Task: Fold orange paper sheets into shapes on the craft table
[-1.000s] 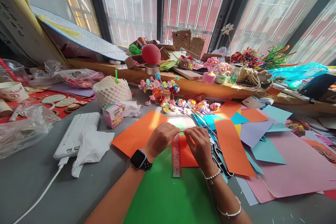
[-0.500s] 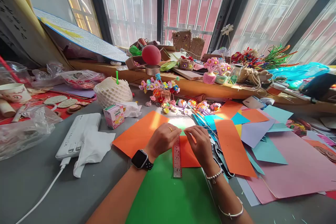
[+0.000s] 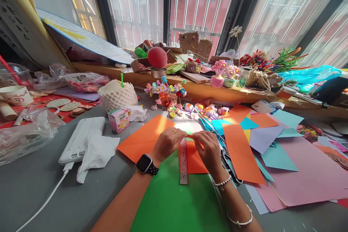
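Observation:
A small piece of orange paper (image 3: 189, 136) stretches between my fingertips. My left hand (image 3: 169, 143) pinches one end, and my right hand (image 3: 207, 147) has its fingers closed on the other. Below them a clear ruler with a red edge (image 3: 183, 163) lies lengthwise across an orange paper piece (image 3: 197, 159). Both rest on a large green sheet (image 3: 176, 203). Beyond my left wrist is a bigger orange sheet (image 3: 141, 138), partly lit by sun. A pair of scissors (image 3: 231, 168) lies partly hidden beside my right wrist.
Coloured sheets, among them an orange strip (image 3: 241, 152) and a pink sheet (image 3: 312, 170), overlap on the right. To the left are a white power bank (image 3: 81, 139) with its cable, a tissue (image 3: 99, 152) and a small pink carton (image 3: 119, 120). Craft flowers (image 3: 165, 92) stand ahead.
My fingertips have turned slightly and drawn a little apart, so the orange paper now shows between them. The ruler and the sheets lie as before.

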`<act>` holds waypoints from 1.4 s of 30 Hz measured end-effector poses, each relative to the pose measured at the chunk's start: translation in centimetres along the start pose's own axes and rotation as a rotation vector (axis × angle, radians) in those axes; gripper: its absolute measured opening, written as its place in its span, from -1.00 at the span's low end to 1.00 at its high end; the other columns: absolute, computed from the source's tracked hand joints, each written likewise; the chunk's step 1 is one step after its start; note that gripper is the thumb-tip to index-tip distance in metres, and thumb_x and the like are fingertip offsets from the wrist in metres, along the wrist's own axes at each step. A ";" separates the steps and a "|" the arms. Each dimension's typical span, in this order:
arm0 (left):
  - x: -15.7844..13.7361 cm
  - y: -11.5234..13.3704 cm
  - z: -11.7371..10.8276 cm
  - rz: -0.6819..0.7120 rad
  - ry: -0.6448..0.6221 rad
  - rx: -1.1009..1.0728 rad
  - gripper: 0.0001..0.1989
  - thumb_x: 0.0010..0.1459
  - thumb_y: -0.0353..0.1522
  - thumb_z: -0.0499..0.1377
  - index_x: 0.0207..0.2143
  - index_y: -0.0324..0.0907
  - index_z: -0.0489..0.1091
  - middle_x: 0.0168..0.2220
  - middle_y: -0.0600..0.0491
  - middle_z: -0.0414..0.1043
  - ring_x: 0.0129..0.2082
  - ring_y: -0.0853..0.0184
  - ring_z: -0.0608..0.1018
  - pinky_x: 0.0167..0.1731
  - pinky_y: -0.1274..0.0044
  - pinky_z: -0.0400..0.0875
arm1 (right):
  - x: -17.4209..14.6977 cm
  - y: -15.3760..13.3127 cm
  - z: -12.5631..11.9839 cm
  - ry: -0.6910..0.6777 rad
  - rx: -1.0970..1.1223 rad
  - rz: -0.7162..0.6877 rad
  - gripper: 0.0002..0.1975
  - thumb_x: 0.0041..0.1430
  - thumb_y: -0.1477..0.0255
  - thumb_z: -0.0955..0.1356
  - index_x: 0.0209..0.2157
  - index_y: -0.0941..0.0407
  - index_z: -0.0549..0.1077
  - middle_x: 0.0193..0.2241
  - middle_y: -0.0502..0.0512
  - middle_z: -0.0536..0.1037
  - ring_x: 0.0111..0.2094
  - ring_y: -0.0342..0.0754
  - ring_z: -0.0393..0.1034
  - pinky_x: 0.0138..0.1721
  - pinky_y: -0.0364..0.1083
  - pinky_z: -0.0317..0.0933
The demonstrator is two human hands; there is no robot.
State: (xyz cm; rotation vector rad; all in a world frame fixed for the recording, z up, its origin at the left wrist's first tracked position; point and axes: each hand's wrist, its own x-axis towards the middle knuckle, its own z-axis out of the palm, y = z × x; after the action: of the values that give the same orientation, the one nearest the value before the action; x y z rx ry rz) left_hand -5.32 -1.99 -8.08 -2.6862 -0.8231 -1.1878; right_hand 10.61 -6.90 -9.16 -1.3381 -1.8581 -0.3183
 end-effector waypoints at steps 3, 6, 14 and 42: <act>-0.1 -0.1 0.1 -0.015 0.017 0.054 -0.84 0.08 -0.50 0.02 -0.36 -0.22 0.39 -0.45 0.02 0.46 -0.42 0.33 0.47 -0.42 0.51 0.37 | -0.4 1.3 0.2 0.047 -0.065 0.132 -0.84 0.12 0.47 0.21 -0.41 0.12 0.41 -0.44 0.07 0.52 -0.37 -0.04 0.33 -0.30 -0.07 0.10; -0.1 -0.4 0.0 -0.010 0.042 0.089 -0.85 0.08 -0.51 0.03 -0.37 -0.23 0.39 -0.47 0.01 0.45 -0.43 0.32 0.48 -0.42 0.50 0.37 | -0.7 3.1 -0.1 0.122 -0.151 0.298 -0.80 0.12 0.41 0.20 -0.45 0.14 0.43 -0.48 0.11 0.52 -0.42 -0.01 0.34 -0.38 -0.08 0.12; 0.0 0.0 0.3 0.023 -0.042 0.042 -0.84 0.08 -0.50 0.02 -0.33 -0.22 0.38 -0.45 0.02 0.45 -0.41 0.34 0.47 -0.42 0.51 0.37 | 0.2 0.8 -0.2 0.017 -0.017 0.077 -0.83 0.11 0.38 0.23 -0.30 0.11 0.40 -0.36 0.10 0.50 -0.27 -0.01 0.31 -0.25 -0.06 0.12; 1.0 0.3 -1.0 -0.935 -0.171 -1.104 -0.74 -0.14 -0.24 0.23 -0.57 -0.29 0.37 -0.59 0.08 0.41 -0.51 0.41 0.45 -0.37 0.54 0.35 | 0.1 -0.9 0.2 0.062 0.456 0.484 -0.71 0.09 0.33 0.22 -0.19 0.13 0.41 -0.24 0.17 0.46 -0.24 -0.01 0.35 -0.23 -0.04 0.24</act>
State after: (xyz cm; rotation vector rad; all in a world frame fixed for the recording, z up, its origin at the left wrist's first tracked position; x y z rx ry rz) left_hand -5.25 -2.04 -6.62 -3.2770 -2.1184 -2.0786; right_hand 9.67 -7.10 -8.99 -1.3745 -1.3833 0.2965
